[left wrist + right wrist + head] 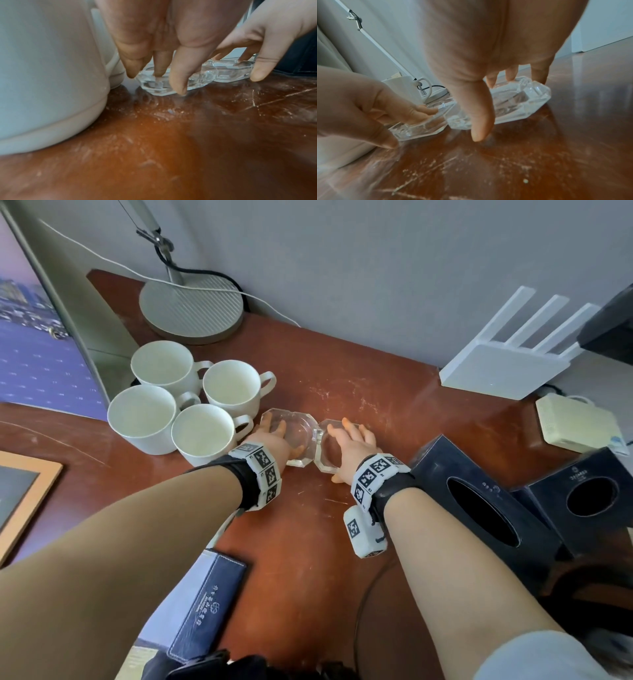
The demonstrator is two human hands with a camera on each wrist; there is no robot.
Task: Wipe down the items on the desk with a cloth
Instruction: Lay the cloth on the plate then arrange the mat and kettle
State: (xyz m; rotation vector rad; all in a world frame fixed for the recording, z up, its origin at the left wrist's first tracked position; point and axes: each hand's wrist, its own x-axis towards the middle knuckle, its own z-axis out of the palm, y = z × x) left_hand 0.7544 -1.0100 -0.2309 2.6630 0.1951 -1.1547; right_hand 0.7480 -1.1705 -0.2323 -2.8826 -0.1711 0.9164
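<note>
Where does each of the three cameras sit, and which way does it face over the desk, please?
Head: worn on the head, looking forward and down at the desk; both forearms, left hand and right hand show.
Left wrist: low by a white cup, looking along the left hand's fingers at the left glass ashtray.
Right wrist: low, looking along the right hand's thumb at the right glass ashtray.
Shared: both wrist views show both ashtrays and the other hand.
</note>
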